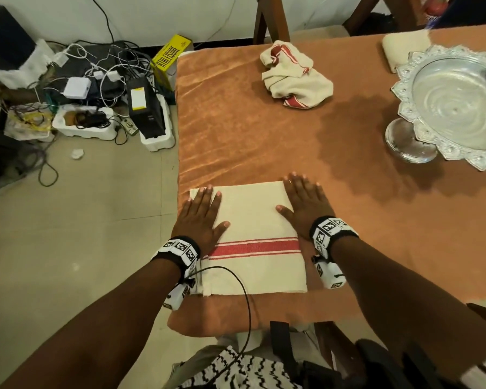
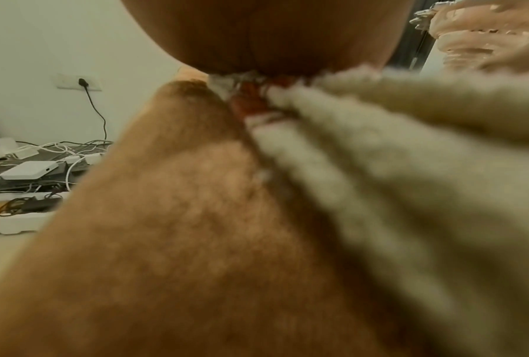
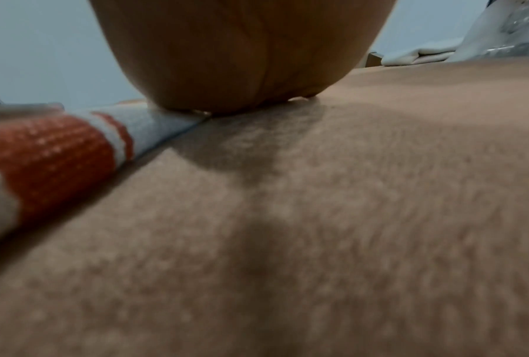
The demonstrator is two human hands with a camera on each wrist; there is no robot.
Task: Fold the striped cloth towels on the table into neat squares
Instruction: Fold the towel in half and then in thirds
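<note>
A cream towel with a red stripe (image 1: 253, 220) lies folded flat near the table's front edge. My left hand (image 1: 201, 211) presses flat on its left side, fingers straight. On its right edge my right hand (image 1: 303, 203) lies flat too, partly on the orange table cover (image 1: 264, 130). In the left wrist view the towel's blurred edge (image 2: 379, 169) runs under the palm. The right wrist view shows the red stripe (image 3: 43, 164) beside the palm. A second striped towel (image 1: 295, 75) sits crumpled at the far middle of the table.
A silver footed dish (image 1: 455, 105) stands at the right of the table, with a folded cream cloth (image 1: 401, 49) behind it. Cables, adapters and boxes (image 1: 96, 88) clutter the floor to the left. A wooden chair (image 1: 270, 21) stands at the far side.
</note>
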